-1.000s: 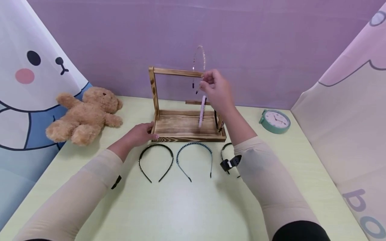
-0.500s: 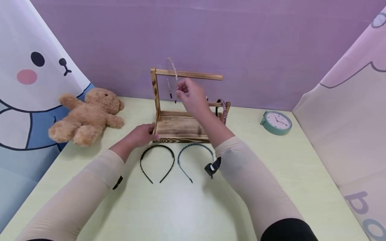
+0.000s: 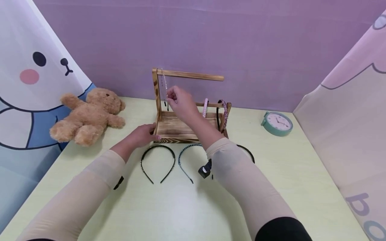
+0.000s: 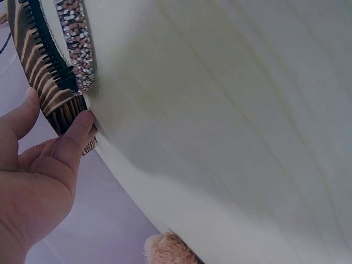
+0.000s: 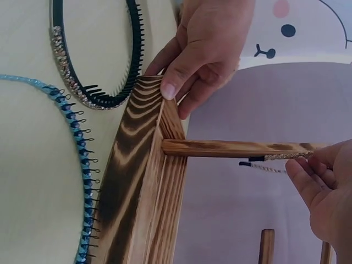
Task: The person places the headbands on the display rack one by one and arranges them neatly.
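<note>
While the rack (image 3: pixel 178 127) is gripped at its left end between the thumb and fingers of the left hand (image 3: pixel 141 135), a thin beaded headband (image 3: pixel 165 83) is pinched in the fingertips of the right hand (image 3: pixel 183 104), looped over the upper bar (image 3: pixel 193 75) near the left post (image 3: pixel 156 90). Pink (image 3: pixel 205 107) and glitter (image 3: pixel 225 113) headbands are hung over the lower bar (image 3: pixel 213 105); on the surface (image 3: pixel 181 211) in front, black (image 3: pixel 158 146) and blue (image 5: pixel 82 165) headbands are laid, another headband (image 3: pixel 248 150) being partly hidden by the right sleeve (image 3: pixel 241 177).

The rack (image 3: pixel 173 128) stands behind three headbands (image 3: pixel 158 146), between teddy bear (image 3: pixel 88 117) and clock (image 3: pixel 277 124)
</note>
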Demonstrator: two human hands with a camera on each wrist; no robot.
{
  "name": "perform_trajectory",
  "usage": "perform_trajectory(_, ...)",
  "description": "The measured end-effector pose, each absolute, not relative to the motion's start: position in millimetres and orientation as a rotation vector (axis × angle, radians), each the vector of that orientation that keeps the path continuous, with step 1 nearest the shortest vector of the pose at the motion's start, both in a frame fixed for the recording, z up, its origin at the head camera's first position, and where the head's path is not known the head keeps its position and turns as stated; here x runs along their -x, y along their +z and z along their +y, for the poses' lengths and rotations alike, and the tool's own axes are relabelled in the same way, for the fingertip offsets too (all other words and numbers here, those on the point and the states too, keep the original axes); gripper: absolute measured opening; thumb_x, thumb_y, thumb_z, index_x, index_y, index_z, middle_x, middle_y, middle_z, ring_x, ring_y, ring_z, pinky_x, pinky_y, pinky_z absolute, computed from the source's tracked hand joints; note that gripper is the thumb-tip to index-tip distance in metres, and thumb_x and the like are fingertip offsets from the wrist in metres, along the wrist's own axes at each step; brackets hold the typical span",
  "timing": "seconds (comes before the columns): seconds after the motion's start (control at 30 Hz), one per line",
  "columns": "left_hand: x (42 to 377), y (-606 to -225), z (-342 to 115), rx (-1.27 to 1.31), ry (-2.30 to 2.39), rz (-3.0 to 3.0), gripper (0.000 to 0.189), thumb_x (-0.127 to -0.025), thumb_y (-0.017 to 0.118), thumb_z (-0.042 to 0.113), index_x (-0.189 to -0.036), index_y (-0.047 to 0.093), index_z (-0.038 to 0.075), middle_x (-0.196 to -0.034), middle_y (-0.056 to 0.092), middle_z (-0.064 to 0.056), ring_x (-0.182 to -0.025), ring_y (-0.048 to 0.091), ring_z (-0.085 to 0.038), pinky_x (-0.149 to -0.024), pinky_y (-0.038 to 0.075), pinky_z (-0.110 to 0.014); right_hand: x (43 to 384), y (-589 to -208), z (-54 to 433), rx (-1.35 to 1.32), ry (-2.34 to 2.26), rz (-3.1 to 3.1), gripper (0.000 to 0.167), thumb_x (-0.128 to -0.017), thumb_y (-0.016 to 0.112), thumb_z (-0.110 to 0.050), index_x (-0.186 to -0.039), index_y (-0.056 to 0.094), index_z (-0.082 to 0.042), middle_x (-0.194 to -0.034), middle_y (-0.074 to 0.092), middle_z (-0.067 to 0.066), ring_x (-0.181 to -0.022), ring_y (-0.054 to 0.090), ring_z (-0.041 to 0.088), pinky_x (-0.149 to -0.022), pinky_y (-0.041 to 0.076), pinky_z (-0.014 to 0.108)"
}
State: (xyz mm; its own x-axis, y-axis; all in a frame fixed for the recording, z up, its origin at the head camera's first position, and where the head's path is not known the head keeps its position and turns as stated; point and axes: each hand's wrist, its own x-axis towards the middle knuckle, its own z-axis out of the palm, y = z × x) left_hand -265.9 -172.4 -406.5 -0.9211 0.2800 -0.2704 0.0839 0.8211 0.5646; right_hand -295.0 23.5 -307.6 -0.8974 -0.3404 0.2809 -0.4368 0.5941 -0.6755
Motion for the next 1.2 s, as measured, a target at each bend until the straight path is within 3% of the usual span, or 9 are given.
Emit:
perform_trajectory(0.5,265.0,-404.9,-170.6,-0.271,0.798,2.664,0.077,-0.1,0.058,0.034,-0.156,0.018,0.0,-0.157,0.029,-0.024,-0.144,0.026,-0.043,-0.117,0.025,-0.056,287.7,-311.6,37.8,-0.624,1.094,-2.795,0.033,-0.1,0.058,-0.026,-0.131,0.057,-0.015,-0.116,0.063,-0.004,-0.108,0.058,0.01,-0.094,0.049,0.026)
perform_trajectory(0.93,265.4,-407.4,-175.2,-0.243,0.845,2.637,0.077,-0.1,0.057,0.033,-0.157,0.014,0.004,-0.158,0.028,-0.023,-0.145,0.023,-0.043,-0.117,0.024,-0.057,256.4,-310.2,84.6,-0.7,1.215,-2.751,0.024,-0.1,0.059,-0.033,-0.119,0.061,-0.018,-0.104,0.064,-0.009,-0.1,0.06,0.007,-0.085,0.053,0.026)
perform_trajectory(1.2,265.4,-407.0,-172.4,-0.253,0.848,2.635,0.077,-0.101,0.057,0.032,-0.157,0.014,0.003,-0.158,0.028,-0.023,-0.145,0.024,-0.042,-0.117,0.025,-0.056,244.4,-318.2,135.4,-0.635,1.235,-2.806,0.021,-0.1,0.059,-0.034,-0.112,0.064,-0.017,-0.099,0.067,-0.002,-0.092,0.062,0.014,-0.079,0.054,0.035)
